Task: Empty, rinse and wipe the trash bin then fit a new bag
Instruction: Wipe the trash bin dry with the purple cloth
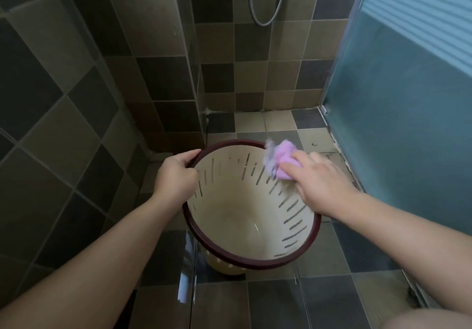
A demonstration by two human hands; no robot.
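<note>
Tiled shower floor carries cream slotted trash bin with dark red rim, tilted toward camera, interior bare. Left hand grips rim at left edge, fingers curled over it. Right hand presses pink cloth against inner wall at upper right, fingers clamped on cloth. Shower hose hangs on tiled wall behind; frosted glass door stands right.

Brown-and-tan tiled walls and floor, frosted glass door.
</note>
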